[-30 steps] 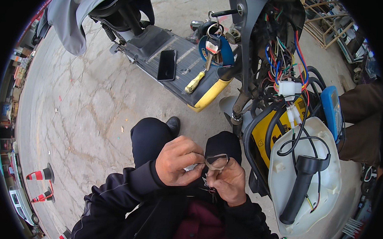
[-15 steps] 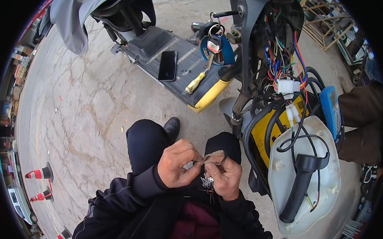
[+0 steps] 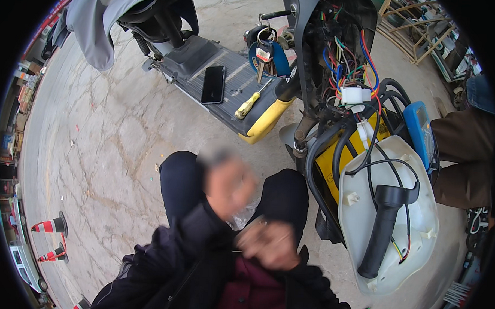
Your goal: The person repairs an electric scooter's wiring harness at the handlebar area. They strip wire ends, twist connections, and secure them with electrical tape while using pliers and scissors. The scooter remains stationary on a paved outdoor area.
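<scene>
Both my hands are over my lap, between my knees. My left hand (image 3: 229, 187) is raised above my left knee, smeared by motion, so its fingers cannot be read. Lower and nearer my chest is my right hand (image 3: 270, 245), also blurred; its fingers look curled, but whatever they hold is hidden. A piece of clear plastic (image 3: 243, 216) shows between the two hands. To the right lies a white plastic scooter panel (image 3: 358, 256), with a black handlebar grip (image 3: 380, 232) and its cables resting on it.
Ahead is a scooter footboard (image 3: 190, 71) carrying a black phone (image 3: 213, 84) and a yellow-handled screwdriver (image 3: 248, 104). Keys (image 3: 265, 51) hang by the steering column. Loose coloured wires join a white connector (image 3: 355, 95). A blue multimeter (image 3: 417, 125) stands near another person's brown trouser legs (image 3: 460, 143).
My hands have parted. The left has risen slightly; the right has dropped toward my chest, and the small metal pieces seen at its fingers no longer show. The view has shifted slightly.
</scene>
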A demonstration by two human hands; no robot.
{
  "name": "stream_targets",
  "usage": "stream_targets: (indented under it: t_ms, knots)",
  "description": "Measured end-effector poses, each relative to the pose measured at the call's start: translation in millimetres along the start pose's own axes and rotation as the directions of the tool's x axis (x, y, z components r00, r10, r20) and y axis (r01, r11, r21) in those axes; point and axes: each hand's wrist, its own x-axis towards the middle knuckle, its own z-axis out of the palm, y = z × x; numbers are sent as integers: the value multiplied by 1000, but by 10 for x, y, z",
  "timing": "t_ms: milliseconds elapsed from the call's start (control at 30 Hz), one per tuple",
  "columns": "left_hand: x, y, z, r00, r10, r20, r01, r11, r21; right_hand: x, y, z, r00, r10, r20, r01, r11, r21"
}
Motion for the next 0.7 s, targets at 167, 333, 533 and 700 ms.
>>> stream_targets:
  t_ms: [167, 333, 533, 700]
  knots:
    - [162, -250, -197, 999, -41, -1, 41, 991, -126, -497, 286, -252, 885, 130, -448, -149, 989, -7]
    - [58, -112, -129, 921, -339, 193, 385, 710, -590, -1566, 1411, -1346, 688, 13, -726, -470, 770, -431]
    - [187, 100, -93, 902, -289, 321, 425, 463, -777, -2770, 2775, -2458, 523, -21, -852, -760, 442, -477]
    - [248, 208, -75, 899, -186, 397, 438, 351, -828, -3121, 3418, -2613, 513, 222, -829, -856, 196, -478]
